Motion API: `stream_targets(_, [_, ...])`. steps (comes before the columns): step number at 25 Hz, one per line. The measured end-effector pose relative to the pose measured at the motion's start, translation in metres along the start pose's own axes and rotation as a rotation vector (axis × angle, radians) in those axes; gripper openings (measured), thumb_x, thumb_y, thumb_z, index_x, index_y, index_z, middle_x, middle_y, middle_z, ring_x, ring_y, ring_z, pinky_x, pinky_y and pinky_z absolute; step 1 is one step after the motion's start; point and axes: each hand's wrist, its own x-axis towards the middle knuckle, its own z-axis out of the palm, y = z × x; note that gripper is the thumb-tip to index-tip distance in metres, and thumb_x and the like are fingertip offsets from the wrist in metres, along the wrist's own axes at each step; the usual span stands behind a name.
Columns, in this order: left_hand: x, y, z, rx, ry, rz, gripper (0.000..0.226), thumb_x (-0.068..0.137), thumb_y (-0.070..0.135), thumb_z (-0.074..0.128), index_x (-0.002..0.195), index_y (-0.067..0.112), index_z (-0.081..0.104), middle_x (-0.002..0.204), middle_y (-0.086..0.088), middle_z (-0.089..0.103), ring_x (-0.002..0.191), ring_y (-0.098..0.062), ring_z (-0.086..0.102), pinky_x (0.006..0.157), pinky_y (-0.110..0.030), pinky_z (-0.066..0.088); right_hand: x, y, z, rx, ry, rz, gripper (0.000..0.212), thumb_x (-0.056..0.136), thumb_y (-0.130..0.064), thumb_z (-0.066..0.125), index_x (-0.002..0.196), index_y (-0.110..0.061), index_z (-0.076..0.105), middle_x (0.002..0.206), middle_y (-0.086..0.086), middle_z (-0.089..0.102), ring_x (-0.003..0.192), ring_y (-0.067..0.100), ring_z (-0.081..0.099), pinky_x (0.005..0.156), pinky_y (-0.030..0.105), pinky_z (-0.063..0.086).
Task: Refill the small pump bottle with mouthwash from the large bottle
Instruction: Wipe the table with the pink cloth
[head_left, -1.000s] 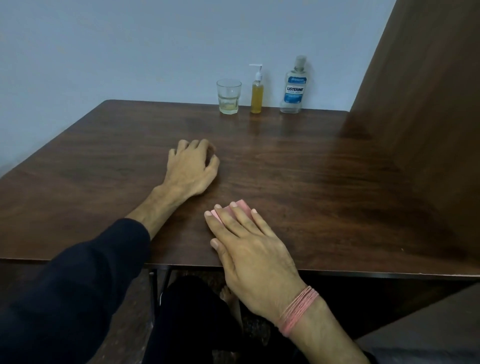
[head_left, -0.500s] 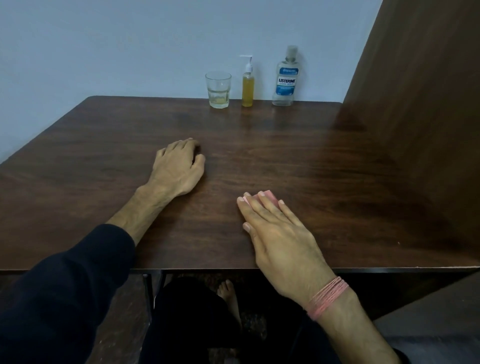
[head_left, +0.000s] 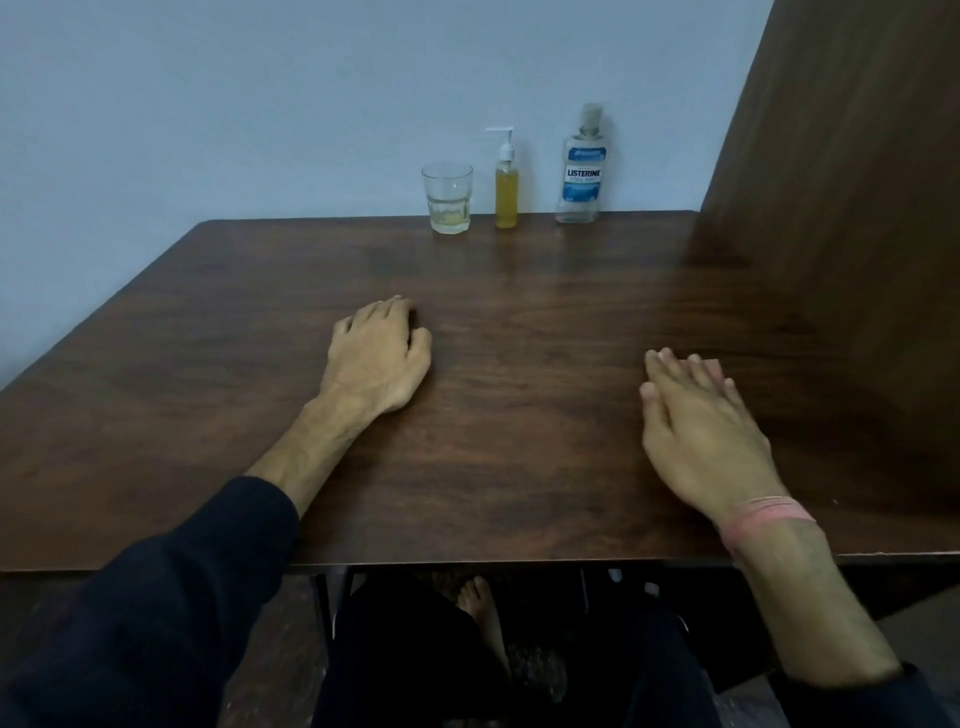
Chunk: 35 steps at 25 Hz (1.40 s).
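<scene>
Wooden table (head_left: 519, 467), glass (head_left: 448, 198) beside pump bottle (head_left: 506, 179), both hands' grip released.

A dark wooden surface (head_left: 519, 415) is seen. At its far edge a glass (head_left: 448, 197), a small pump bottle (head_left: 506, 192) and a large bottle (head_left: 583, 171) are stood in a row (all upright). Two hands are laid on it.

Dark brown woodgrain table (head_left: 519, 467); yellow pump bottle (head_left: 506, 200); blue-labelled clear large bottle (head_left: 583, 171).
</scene>
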Motion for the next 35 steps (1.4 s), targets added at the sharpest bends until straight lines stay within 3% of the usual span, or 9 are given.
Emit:
stream_targets(4, [0.004, -0.007, -0.004, -0.182, -0.009, -0.046, 0.054, 0.116, 0.024, 0.042, 0.166, 0.006, 0.05, 0.166, -0.019, 0.061, 0.157, -0.04, 0.055, 0.13, -0.049, 0.042, -0.018, -0.104, 0.034, 0.006, -0.015, -0.359, 0.056, 0.113, -0.031, 0.037, 0.168, -0.021, 0.034, 0.176, 0.0, 0.032, 0.166, 0.026, 0.019, 0.134, 0.038, 0.003])
stream_targets(7, [0.002, -0.009, -0.012, -0.504, 0.056, -0.167, 0.055, 0.117, 0.026, 0.039, 0.168, 0.01, 0.053, 0.168, -0.012, 0.062, 0.16, -0.03, 0.054, 0.134, -0.039, 0.037, -0.036, -0.164, 0.06, 0.011, -0.095, -0.673, 0.057, 0.111, -0.029, 0.039, 0.166, -0.017, 0.038, 0.175, 0.001, 0.035, 0.166, 0.024, 0.018, 0.137, 0.045, 0.005])
stream_targets(9, [0.003, -0.011, -0.014, -0.577, 0.058, -0.19, 0.054, 0.118, 0.025, 0.038, 0.168, 0.011, 0.054, 0.168, -0.01, 0.062, 0.16, -0.026, 0.054, 0.137, -0.038, 0.035, -0.015, -0.17, 0.064, -0.03, -0.127, -0.751, 0.058, 0.111, -0.028, 0.038, 0.167, -0.015, 0.036, 0.176, 0.003, 0.034, 0.166, 0.023, 0.02, 0.136, 0.047, 0.009])
stream_targets(13, [-0.004, -0.009, -0.019, -0.619, 0.019, -0.171, 0.078, 0.102, 0.043, 0.029, 0.171, 0.014, 0.049, 0.169, -0.006, 0.062, 0.161, -0.023, 0.053, 0.139, -0.041, 0.034, 0.064, -0.131, 0.045, -0.07, -0.155, -0.553, 0.059, 0.115, -0.027, 0.03, 0.172, -0.018, 0.023, 0.181, -0.001, 0.019, 0.168, 0.018, 0.012, 0.137, 0.04, 0.006])
stream_targets(18, [-0.004, -0.009, -0.021, -0.663, 0.014, -0.161, 0.077, 0.104, 0.045, 0.03, 0.174, 0.017, 0.046, 0.172, -0.002, 0.059, 0.163, -0.021, 0.051, 0.14, -0.041, 0.032, 0.135, -0.006, -0.003, -0.133, -0.102, -0.146, 0.058, 0.118, -0.032, 0.022, 0.174, -0.02, 0.013, 0.182, -0.001, 0.009, 0.168, 0.019, 0.007, 0.136, 0.037, 0.002])
stream_targets(21, [0.0, -0.005, -0.015, -0.719, 0.023, -0.162, 0.061, 0.117, 0.028, 0.037, 0.177, 0.014, 0.039, 0.175, -0.001, 0.054, 0.166, -0.017, 0.047, 0.136, -0.025, 0.027, 0.152, 0.038, -0.016, -0.133, -0.105, 0.06, 0.058, 0.118, -0.032, 0.019, 0.174, -0.02, 0.012, 0.183, -0.002, 0.006, 0.169, 0.02, 0.002, 0.136, 0.039, 0.001])
stream_targets(24, [0.006, -0.005, -0.01, -0.773, 0.008, -0.156, 0.057, 0.122, 0.012, 0.035, 0.178, 0.014, 0.036, 0.178, 0.0, 0.05, 0.167, -0.015, 0.044, 0.132, -0.021, 0.026, 0.166, 0.01, -0.006, -0.094, -0.086, 0.104, 0.059, 0.116, -0.031, 0.022, 0.174, -0.021, 0.015, 0.182, -0.002, 0.008, 0.169, 0.02, 0.002, 0.137, 0.045, 0.001])
stream_targets(31, [0.012, -0.011, -0.016, -0.862, 0.078, -0.202, 0.062, 0.113, 0.017, 0.047, 0.174, 0.028, 0.046, 0.188, 0.005, 0.028, 0.178, -0.008, 0.011, 0.139, -0.028, 0.005, 0.116, -0.176, 0.059, -0.087, -0.22, -0.521, 0.066, 0.112, -0.039, 0.025, 0.174, -0.02, 0.012, 0.183, -0.002, 0.008, 0.169, 0.016, 0.001, 0.136, 0.043, -0.005])
stream_targets(35, [0.017, -0.019, -0.017, -0.854, 0.029, -0.193, 0.078, 0.095, 0.052, 0.058, 0.171, 0.036, 0.051, 0.188, 0.0, 0.032, 0.176, -0.011, 0.021, 0.145, -0.046, 0.013, 0.053, -0.182, 0.056, -0.024, -0.271, -0.738, 0.065, 0.112, -0.038, 0.024, 0.174, -0.019, 0.015, 0.182, -0.001, 0.013, 0.168, 0.013, 0.001, 0.136, 0.043, -0.006])
